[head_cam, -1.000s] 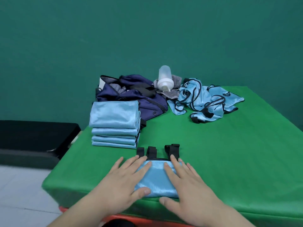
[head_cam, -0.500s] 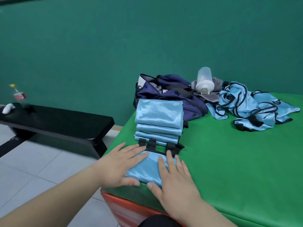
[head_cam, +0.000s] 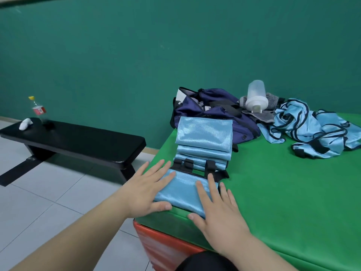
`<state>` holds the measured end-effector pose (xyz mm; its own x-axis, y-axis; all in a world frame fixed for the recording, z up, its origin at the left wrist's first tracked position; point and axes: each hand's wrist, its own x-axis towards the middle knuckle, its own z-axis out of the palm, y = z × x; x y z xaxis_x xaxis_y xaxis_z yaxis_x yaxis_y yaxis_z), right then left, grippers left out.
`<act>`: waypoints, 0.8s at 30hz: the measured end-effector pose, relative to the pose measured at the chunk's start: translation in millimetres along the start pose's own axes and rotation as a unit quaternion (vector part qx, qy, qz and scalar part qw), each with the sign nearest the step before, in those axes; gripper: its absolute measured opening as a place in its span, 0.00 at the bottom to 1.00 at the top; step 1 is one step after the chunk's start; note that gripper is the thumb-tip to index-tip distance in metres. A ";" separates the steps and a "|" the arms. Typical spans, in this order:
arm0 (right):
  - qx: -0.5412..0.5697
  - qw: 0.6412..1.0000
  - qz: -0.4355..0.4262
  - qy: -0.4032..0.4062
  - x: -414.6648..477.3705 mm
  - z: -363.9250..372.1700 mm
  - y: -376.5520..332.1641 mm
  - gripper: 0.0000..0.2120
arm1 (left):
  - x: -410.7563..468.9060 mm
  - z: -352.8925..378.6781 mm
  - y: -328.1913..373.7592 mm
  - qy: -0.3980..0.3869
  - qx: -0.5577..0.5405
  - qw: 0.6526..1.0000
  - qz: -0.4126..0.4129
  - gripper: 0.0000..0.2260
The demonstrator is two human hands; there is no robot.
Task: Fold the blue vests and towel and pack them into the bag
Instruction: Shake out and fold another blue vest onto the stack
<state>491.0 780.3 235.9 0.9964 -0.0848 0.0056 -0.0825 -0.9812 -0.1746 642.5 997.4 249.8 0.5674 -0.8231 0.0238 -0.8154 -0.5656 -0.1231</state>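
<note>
- Pressing a folded blue vest (head_cam: 182, 189) flat at the near left corner of the green counter (head_cam: 293, 192), left hand (head_cam: 145, 190) on its left edge and right hand (head_cam: 217, 209) on its right, fingers straight and spread, gripping nothing.
- Weighting both sides at once, likely to set the creases in shiny, slippery cloth that would spring open if let go.
- Keeping the black straps at the far edge, toward the stack of folded vests (head_cam: 204, 133) just behind; touching its base or merely close, hard to tell from this angle.
- Parking that stack hard against the open navy bag (head_cam: 247, 127), presumably to keep the later packing short.
- Leaving a loose heap of unfolded vests (head_cam: 316, 130) at the far right, well apart from the working corner, so tangled straps stay out of the fold.
- Between bag and heap, a grey cloth (head_cam: 262, 114), probably the towel, unfolded and pinned under an upturned white-lidded shaker (head_cam: 256, 94).
- By this reckoning, folding past halfway, packing not yet begun.
- Next, in all likelihood: lifting the pressed vest from beneath with both hands and setting it squarely on the stack, at the risk of the fold sliding apart or the stack tipping toward the counter's left edge.
- Off to the left, on a low black counter (head_cam: 78, 141), a plastic bottle (head_cam: 38, 110) and a small white object (head_cam: 25, 124), no part of the job.
</note>
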 end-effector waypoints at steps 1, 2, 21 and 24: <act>0.010 1.000 -0.010 0.006 -4.3 -0.1 5.1 0.42 | -5.0 -2.0 4.9 -0.003 -0.009 0.999 -0.032 0.42; 0.024 1.000 -0.011 0.010 -8.5 -1.9 9.8 0.42 | -9.8 -5.1 12.8 -0.004 -0.022 0.998 -0.060 0.44; 0.066 0.993 0.095 0.038 -56.6 -53.3 147.4 0.44 | 85.4 -40.0 201.6 0.032 -0.105 0.994 0.006 0.41; 0.080 0.988 0.116 0.056 -61.7 -65.8 182.0 0.42 | 119.3 -36.5 223.9 0.036 -0.107 0.994 0.012 0.38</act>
<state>413.2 595.6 268.6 0.9416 -0.3324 0.0539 -0.2963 -0.8939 -0.3364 523.4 770.7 261.3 0.5443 -0.8335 0.0950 -0.8386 -0.5375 0.0891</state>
